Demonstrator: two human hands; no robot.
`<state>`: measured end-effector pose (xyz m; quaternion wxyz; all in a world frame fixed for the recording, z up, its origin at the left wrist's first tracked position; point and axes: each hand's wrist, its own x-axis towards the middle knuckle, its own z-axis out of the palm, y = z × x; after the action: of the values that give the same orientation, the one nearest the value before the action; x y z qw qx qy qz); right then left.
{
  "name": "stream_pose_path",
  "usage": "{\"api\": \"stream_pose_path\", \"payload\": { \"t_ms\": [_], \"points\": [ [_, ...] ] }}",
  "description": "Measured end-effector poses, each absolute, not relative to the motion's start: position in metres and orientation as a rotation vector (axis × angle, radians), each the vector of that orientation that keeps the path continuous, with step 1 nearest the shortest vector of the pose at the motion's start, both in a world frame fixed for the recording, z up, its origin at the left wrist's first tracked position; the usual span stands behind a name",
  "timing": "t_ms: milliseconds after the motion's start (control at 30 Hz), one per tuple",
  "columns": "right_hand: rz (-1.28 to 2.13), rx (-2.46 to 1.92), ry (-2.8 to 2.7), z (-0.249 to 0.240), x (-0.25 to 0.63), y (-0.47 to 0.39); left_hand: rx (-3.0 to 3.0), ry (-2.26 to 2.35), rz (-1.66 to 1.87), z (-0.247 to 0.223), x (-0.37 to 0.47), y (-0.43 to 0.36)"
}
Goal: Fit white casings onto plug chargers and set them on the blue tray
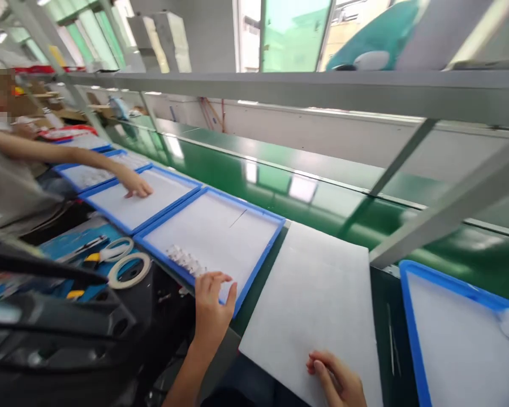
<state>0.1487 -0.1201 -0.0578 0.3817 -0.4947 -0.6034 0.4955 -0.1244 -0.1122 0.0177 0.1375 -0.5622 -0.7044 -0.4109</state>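
Note:
My left hand [214, 308] is over the near corner of a blue-rimmed tray [258, 261], its thumb and fingers bent but apart, with nothing visible between them. Close to its fingertips, a row of small whitish, see-through pieces [185, 260] lies along the tray's near side. My right hand [337, 377] rests at the near edge of a white sheet or board [318, 288]. Its fingers are curled together, and anything inside them is hidden.
A co-worker's hand [136, 183] reaches into the adjoining tray [106, 209]. Tape rolls [129, 271] lie at left beside dark equipment [68, 322]. Another blue-rimmed tray [413, 339] and thin tweezers-like tools [391, 339] are at right. A slanted metal post [449, 198] rises behind the board.

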Motion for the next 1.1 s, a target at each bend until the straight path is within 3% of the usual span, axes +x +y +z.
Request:
{"api": "stream_pose_path", "payload": {
  "t_ms": [200,500,733,1100],
  "points": [
    [1.146,-1.215,-1.829,-0.024,0.129,-0.104,-2.633,-1.695,-1.136,0.059,-0.075,-0.055],
    [0.686,-1.016,-2.394,0.046,0.145,-0.071,-2.937,-1.423,-0.459,0.051,-0.018,0.046],
    [0.012,-1.139,-2.81,0.019,0.162,-0.023,-2.995,-1.441,-0.34,0.008,-0.013,0.071],
    [0.109,-1.095,-2.774,-0.01,0.174,-0.015,-3.106,-1.344,-0.48,-0.006,-0.015,0.065]
  ]
}}
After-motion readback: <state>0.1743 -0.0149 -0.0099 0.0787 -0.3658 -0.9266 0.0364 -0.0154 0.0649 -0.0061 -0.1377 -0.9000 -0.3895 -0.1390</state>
